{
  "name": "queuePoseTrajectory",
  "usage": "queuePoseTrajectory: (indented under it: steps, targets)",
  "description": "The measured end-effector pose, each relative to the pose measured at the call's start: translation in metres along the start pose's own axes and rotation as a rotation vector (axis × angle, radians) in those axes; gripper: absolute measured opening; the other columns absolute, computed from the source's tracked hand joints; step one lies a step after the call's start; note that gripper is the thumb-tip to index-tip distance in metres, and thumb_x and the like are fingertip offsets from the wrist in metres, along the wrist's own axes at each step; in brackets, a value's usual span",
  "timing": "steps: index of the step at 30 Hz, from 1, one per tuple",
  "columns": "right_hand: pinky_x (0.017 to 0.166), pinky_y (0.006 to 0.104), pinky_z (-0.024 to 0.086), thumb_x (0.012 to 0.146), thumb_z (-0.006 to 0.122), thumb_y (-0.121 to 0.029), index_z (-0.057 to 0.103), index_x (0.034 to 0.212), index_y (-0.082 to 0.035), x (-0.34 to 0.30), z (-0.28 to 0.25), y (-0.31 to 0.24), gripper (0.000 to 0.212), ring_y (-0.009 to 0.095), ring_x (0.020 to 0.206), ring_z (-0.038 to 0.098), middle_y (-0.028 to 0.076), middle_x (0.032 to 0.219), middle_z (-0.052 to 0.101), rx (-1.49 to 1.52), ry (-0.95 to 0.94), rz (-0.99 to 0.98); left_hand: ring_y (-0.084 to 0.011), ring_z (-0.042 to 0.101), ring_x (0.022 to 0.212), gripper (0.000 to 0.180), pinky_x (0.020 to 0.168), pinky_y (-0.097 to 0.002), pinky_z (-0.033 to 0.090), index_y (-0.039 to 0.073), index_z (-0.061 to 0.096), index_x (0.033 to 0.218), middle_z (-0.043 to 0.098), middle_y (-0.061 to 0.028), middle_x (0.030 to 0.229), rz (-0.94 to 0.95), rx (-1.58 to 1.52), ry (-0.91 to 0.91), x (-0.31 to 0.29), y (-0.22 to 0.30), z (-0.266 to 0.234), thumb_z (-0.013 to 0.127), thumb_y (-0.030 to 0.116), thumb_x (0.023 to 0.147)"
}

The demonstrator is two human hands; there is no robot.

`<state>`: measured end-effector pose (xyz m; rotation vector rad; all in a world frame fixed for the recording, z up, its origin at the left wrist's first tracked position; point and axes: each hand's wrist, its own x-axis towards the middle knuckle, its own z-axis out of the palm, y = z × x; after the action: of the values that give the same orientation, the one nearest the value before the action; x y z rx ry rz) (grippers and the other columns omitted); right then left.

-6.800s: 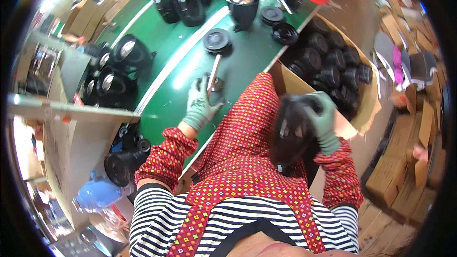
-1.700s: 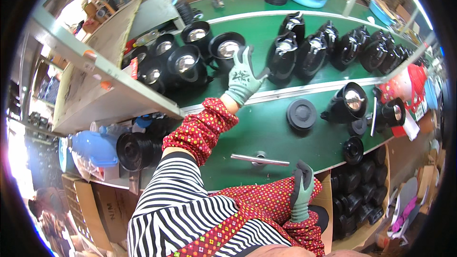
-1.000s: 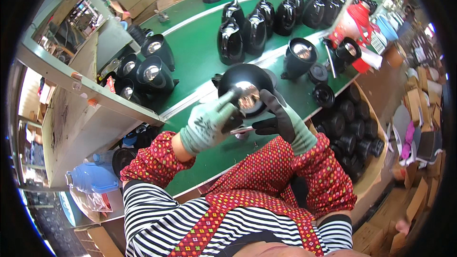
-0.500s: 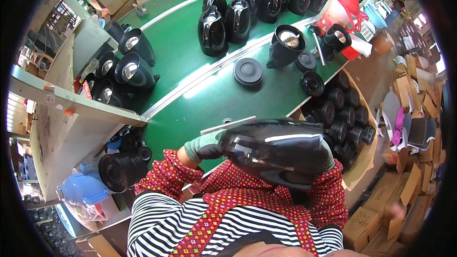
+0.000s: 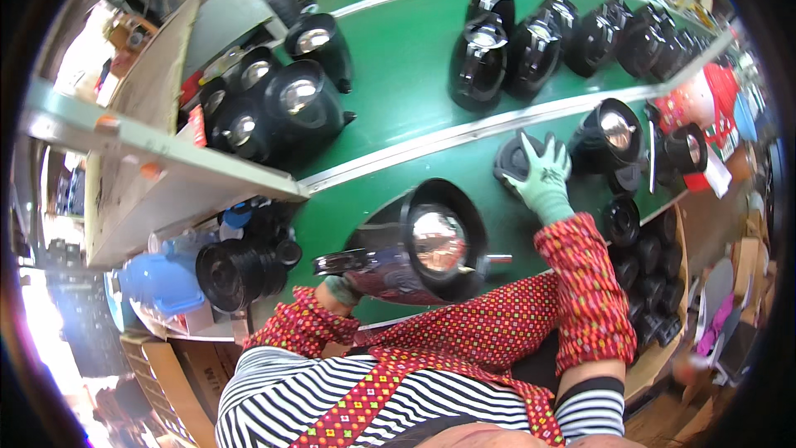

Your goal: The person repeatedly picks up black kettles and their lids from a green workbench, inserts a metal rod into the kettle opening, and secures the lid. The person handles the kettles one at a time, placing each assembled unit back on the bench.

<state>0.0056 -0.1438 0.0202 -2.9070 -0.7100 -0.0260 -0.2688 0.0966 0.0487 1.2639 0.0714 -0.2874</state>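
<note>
My left hand [image 5: 342, 289], mostly hidden, holds the jug [image 5: 383, 253] tipped right. My spread right hand [image 5: 545, 174] touches the lid [image 5: 510, 163] beyond its mouth.

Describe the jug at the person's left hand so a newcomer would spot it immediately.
Start with the long green table and go to its near edge, where the gloved left hand is mostly hidden behind a glossy black jug. It leans over, its wide, silvery-lined mouth turned rightward; unlike the other jugs, it has a hand at it.
</note>
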Motion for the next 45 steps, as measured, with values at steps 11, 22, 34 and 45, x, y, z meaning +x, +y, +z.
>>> queuePoseTrajectory:
  steps: [11, 22, 34, 45]
  targets:
    - [0.116, 0.06, 0.036, 0.079, 0.085, -0.056, 0.043, 0.162, -0.023, -0.073, 0.012, 0.029, 0.099, 0.048, 0.14, 0.041, 0.028, 0.158, 0.037, 0.173, -0.003, 0.158, -0.0285, 0.05, 0.147, 0.066, 0.126, -0.0434, 0.04, -0.001, 0.037, 0.161, 0.046, -0.0206, 0.163, -0.04, -0.135, -0.083, 0.018, -0.009, -0.015, 0.056, 0.037, 0.11]
    - [0.118, 0.0483, 0.038, 0.087, 0.077, -0.06, 0.05, 0.157, 0.001, -0.24, -0.151, -0.033, 0.096, 0.038, 0.142, 0.05, 0.025, 0.155, 0.051, 0.948, 0.306, -0.021, -0.0334, 0.059, 0.138, 0.062, 0.118, -0.048, 0.05, -0.001, 0.043, 0.158, 0.051, -0.0229, 0.158, -0.048, -0.402, -0.284, 0.021, -0.046, 0.039, 0.049, 0.041, 0.113]
    - [0.119, 0.0534, 0.036, 0.086, 0.074, -0.068, 0.052, 0.155, 0.002, -0.315, -0.174, -0.014, 0.101, 0.045, 0.143, 0.047, 0.03, 0.158, 0.045, 0.884, 0.468, -0.207, -0.0308, 0.061, 0.135, 0.063, 0.116, -0.0455, 0.052, -0.001, 0.044, 0.157, 0.054, -0.0215, 0.155, -0.027, -0.232, -0.437, 0.01, -0.007, 0.098, 0.064, 0.032, 0.107]
    - [0.118, 0.0594, 0.035, 0.072, 0.085, -0.063, 0.053, 0.155, -0.001, -0.339, -0.187, 0.005, 0.109, 0.051, 0.142, 0.046, 0.034, 0.158, 0.044, 0.713, 0.705, -0.432, -0.029, 0.061, 0.135, 0.057, 0.112, -0.0433, 0.055, 0.003, 0.044, 0.158, 0.055, -0.02, 0.154, -0.033, -0.072, -0.562, 0.024, 0.037, 0.124, 0.065, 0.018, 0.107]
